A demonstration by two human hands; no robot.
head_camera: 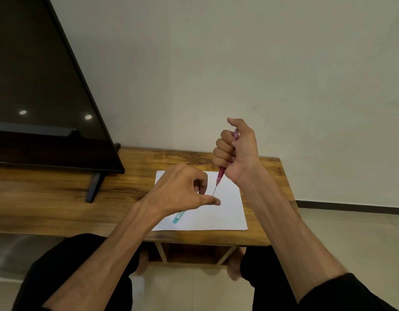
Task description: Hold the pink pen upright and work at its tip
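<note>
Count: one pink mechanical pencil (222,173), one thin lead (214,191), one teal lead case (178,217), one white paper sheet (225,212), one wooden table (59,198), one black screen (37,86).

The right hand (235,151) is raised above the far edge of the sheet, fingers curled fully round the pencil barrel in a fist grip, thumb extended upward. The pencil points down and toward the left hand (183,190), with the lead projecting from its tip.

The left hand hovers lower, just beside the lead's free end, thumb extended toward the right hand, index finger curled; contact with the lead cannot be determined. The lead case lies on the sheet, partly under the left wrist. The screen stands well left of both hands.
</note>
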